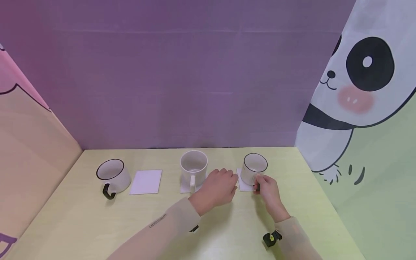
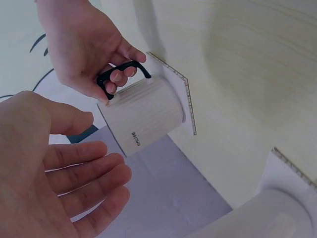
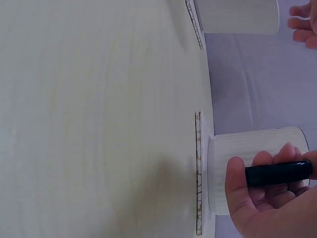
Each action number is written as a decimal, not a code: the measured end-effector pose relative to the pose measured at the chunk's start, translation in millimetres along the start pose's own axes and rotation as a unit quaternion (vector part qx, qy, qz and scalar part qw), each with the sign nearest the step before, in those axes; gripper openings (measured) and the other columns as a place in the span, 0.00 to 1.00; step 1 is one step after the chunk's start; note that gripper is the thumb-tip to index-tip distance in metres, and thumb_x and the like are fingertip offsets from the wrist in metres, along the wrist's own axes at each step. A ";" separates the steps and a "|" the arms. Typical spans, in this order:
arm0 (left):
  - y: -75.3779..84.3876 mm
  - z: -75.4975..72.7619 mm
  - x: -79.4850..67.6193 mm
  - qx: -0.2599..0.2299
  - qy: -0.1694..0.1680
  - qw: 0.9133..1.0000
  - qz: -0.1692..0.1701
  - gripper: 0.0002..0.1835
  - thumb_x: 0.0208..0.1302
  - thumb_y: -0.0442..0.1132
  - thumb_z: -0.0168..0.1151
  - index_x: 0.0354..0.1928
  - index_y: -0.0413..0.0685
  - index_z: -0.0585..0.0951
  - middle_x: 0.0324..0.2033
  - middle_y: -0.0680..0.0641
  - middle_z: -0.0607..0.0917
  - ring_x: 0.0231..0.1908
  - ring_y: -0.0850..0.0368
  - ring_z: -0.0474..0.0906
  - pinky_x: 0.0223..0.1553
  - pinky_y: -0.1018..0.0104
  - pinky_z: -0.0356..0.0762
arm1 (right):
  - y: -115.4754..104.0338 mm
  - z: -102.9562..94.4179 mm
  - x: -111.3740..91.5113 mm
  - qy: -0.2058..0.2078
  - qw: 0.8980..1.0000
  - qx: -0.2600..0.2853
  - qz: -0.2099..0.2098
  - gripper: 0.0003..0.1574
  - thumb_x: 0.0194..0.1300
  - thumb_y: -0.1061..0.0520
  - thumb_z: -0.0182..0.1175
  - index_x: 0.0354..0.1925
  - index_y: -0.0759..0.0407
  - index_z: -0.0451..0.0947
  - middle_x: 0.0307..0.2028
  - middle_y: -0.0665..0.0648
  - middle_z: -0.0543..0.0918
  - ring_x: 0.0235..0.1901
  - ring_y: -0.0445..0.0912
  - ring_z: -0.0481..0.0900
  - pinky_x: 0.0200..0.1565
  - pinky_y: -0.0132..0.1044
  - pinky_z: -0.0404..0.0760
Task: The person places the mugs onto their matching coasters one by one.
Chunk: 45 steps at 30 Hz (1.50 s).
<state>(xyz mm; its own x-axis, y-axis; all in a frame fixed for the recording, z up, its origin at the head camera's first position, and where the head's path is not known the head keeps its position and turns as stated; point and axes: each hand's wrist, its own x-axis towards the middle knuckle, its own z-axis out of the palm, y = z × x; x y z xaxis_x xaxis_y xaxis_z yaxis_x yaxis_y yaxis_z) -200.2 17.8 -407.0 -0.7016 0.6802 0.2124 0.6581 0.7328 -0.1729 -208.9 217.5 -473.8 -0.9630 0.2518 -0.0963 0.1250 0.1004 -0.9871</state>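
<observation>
A white mug with a dark rim and black handle stands upright on the right-hand white square coaster. My right hand grips that handle, fingers curled through it, as the left wrist view shows. My left hand hovers to the left of this mug, apart from it; in the left wrist view its fingers are relaxed and hold nothing. Behind and left of it, an all-white mug sits on the middle coaster, its handle facing me.
At the left, another white mug with a black handle stands directly on the pale wooden table. Beside it lies a bare white coaster. A purple backdrop rises behind the table, and a panda-printed panel stands on the right.
</observation>
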 end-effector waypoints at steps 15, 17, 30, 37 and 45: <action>-23.3 -22.6 -31.3 0.024 0.085 0.996 0.025 0.10 0.68 0.46 0.64 0.31 0.51 0.78 0.25 0.54 0.76 0.29 0.56 0.74 0.32 0.66 0.70 | -1.8 -0.7 -1.3 -0.002 1.000 -0.016 -0.005 0.18 0.78 0.61 0.47 0.32 0.70 0.73 0.24 0.54 0.74 0.26 0.44 0.74 0.30 0.34 0.80; -27.1 -22.6 -35.2 0.026 0.099 0.994 0.034 0.10 0.68 0.46 0.64 0.31 0.51 0.79 0.27 0.54 0.77 0.30 0.56 0.75 0.33 0.65 0.72 | -1.8 -0.2 -1.6 -0.002 1.000 -0.016 -0.005 0.18 0.78 0.61 0.47 0.32 0.71 0.73 0.24 0.54 0.74 0.26 0.43 0.74 0.30 0.34 0.81; -50.1 -18.9 -48.4 -0.036 0.210 0.977 0.018 0.10 0.66 0.42 0.66 0.29 0.48 0.79 0.26 0.52 0.79 0.31 0.54 0.78 0.34 0.60 0.79 | -4.7 -1.1 -3.8 -0.002 1.000 -0.018 -0.004 0.17 0.78 0.60 0.47 0.35 0.73 0.73 0.24 0.54 0.75 0.27 0.44 0.74 0.32 0.36 0.82; -56.6 -16.8 -57.5 -0.078 0.225 0.971 -0.018 0.06 0.66 0.40 0.66 0.33 0.47 0.81 0.30 0.51 0.82 0.35 0.52 0.80 0.36 0.57 0.81 | -5.7 -0.7 -4.2 -0.002 1.000 -0.018 -0.003 0.18 0.78 0.60 0.47 0.34 0.72 0.73 0.24 0.54 0.75 0.26 0.44 0.74 0.32 0.37 0.82; -67.6 -12.6 -68.8 -0.124 0.234 0.961 -0.074 0.05 0.65 0.38 0.65 0.38 0.45 0.83 0.35 0.49 0.85 0.40 0.50 0.82 0.39 0.55 0.82 | -4.8 -1.7 -4.6 -0.004 1.000 -0.018 -0.005 0.18 0.78 0.60 0.47 0.35 0.73 0.73 0.24 0.54 0.75 0.27 0.44 0.74 0.32 0.37 0.82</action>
<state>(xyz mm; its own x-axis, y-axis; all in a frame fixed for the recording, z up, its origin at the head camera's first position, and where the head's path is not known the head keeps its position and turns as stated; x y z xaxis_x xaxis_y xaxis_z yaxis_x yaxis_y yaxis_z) -193.0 -78.7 -397.7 -0.6304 0.4433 0.6372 0.6464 0.7544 0.1147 -204.7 217.6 -468.4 -0.9662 0.2425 -0.0879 0.1237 0.1365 -0.9829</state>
